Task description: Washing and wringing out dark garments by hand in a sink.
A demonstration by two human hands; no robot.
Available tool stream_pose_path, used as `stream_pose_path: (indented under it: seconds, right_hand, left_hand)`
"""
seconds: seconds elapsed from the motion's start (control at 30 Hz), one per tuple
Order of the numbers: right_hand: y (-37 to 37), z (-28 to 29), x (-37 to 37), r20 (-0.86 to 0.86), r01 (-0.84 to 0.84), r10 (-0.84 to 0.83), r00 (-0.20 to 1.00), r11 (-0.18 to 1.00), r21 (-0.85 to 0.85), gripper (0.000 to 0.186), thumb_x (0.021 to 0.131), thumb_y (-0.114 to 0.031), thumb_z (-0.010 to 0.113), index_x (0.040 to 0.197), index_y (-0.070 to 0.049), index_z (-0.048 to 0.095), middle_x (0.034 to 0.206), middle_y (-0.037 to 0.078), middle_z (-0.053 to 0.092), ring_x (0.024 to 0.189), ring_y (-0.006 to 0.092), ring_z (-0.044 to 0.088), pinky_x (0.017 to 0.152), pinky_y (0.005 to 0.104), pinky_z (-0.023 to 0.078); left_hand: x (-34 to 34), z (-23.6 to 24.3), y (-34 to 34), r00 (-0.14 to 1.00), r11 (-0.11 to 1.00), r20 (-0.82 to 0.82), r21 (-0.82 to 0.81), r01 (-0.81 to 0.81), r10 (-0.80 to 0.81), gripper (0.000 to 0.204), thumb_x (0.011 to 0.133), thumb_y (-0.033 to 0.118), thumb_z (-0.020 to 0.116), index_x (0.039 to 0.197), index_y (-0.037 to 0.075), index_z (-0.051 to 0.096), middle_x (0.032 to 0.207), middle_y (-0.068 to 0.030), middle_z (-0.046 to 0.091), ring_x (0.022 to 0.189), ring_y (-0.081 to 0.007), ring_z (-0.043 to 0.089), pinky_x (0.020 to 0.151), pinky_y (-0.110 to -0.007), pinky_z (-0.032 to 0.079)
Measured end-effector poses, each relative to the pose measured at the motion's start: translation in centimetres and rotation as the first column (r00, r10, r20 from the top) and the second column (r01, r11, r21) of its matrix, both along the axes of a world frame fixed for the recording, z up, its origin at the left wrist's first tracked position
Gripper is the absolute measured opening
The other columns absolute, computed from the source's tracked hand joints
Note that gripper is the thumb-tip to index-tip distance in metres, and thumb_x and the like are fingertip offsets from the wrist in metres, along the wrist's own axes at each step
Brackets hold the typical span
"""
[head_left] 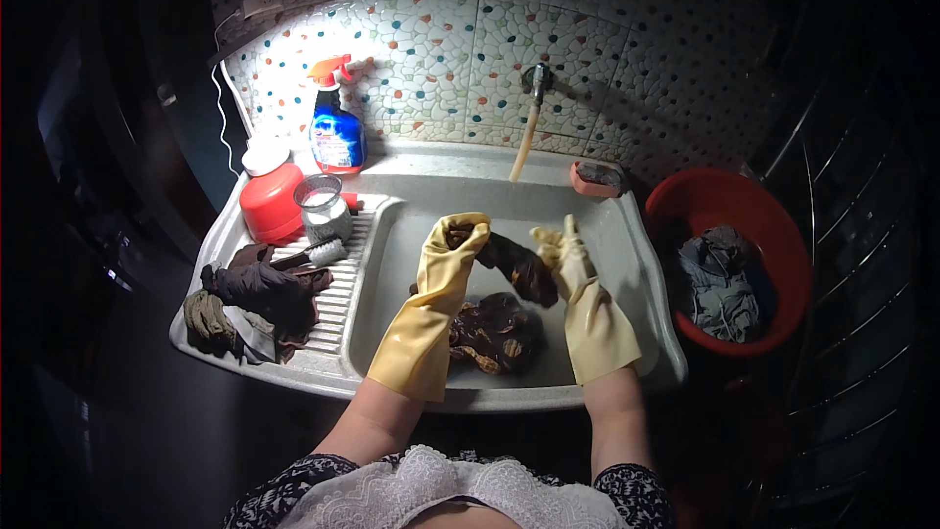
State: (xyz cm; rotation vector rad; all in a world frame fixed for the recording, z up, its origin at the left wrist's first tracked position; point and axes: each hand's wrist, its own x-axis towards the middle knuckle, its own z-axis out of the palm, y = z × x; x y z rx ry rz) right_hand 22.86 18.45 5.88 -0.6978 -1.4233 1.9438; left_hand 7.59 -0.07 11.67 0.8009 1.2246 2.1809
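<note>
Both of my hands wear long pale-yellow rubber gloves. My left hand (461, 236) is closed around one end of a twisted dark brown cloth (521, 267), held above the sink basin (397, 235). The cloth stretches rightward, and its other end hangs beside the wrist of my right glove. My right hand (560, 250) is open, one finger pointing up and the others partly bent, with nothing visible in it. Beneath, a wet dark brown garment with lighter patches (496, 333) lies in the basin, partly hidden by my left glove.
Dark clothes (264, 289) and a brush (326, 253) lie on the ribbed washboard at left, near a glass jar (326, 211), a red container (272, 204) and a spray bottle (338, 132). A hose hangs from the tap (537, 79). A red tub (666, 211) holding clothes stands right.
</note>
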Motion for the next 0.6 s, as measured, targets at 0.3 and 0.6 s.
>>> stream_pose_path:
  seconds: [0.3, 0.6]
  right_hand:
    - [-3.7, -4.6, -2.6, 0.213, -0.429, 0.408, 0.888, 0.901, 0.06, 0.055, 0.097, -0.028, 0.069, 0.141, -0.003, 0.049, 0.11, 0.008, 0.068, 0.089, 0.0183, 0.067, 0.082, 0.0327, 0.056]
    - [-10.6, 2.2, -3.7, 0.304, -0.551, 0.486, 0.82, 0.814, 0.185, 0.068, 0.081, -0.017, 0.084, 0.137, 0.003, 0.05, 0.119, 0.012, 0.065, 0.112, 0.0236, 0.063, 0.096, 0.0354, 0.051]
  left_hand:
    - [-0.4, -0.8, 0.2, 0.995, 0.992, 0.096, -0.128, -0.013, 0.026, 0.021, 0.093, 0.023, 0.074, 0.101, 0.005, 0.068, 0.082, 0.0007, 0.066, 0.068, -0.0057, 0.056, 0.061, -0.022, 0.047]
    - [-3.0, -4.3, 1.9, 0.947, 0.957, 0.298, -0.219, 0.189, -0.119, 0.025, 0.099, 0.026, 0.066, 0.087, 0.008, 0.055, 0.069, -0.0053, 0.06, 0.059, -0.0164, 0.056, 0.055, -0.031, 0.047]
